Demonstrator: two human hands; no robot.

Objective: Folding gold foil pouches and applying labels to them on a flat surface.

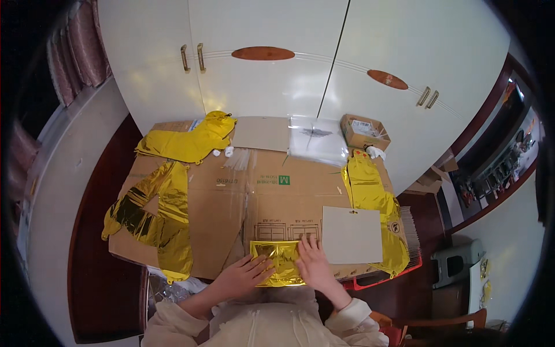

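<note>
A folded gold foil balloon (pixel 278 261) lies flat at the near edge of the cardboard-covered table, squared into a small rectangle with a crease down its middle. My left hand (pixel 250 272) rests on its left side, fingers stretched out flat. On its right side my right hand (pixel 313 264) presses down, also flat, with fingertips near the far corner. Just right of that hand sits a pale grey card (pixel 351 236) with a small hanging slot at its top. Neither hand is gripping anything.
Flat gold balloons lie at left (pixel 173 217), far left (pixel 188 139) and right (pixel 370 185). Clear plastic bags (pixel 318 141), another grey card (pixel 260 132) and a small cardboard box (pixel 365 132) line the back, against white cabinets (pixel 266 87). A grey stool (pixel 458 263) stands right.
</note>
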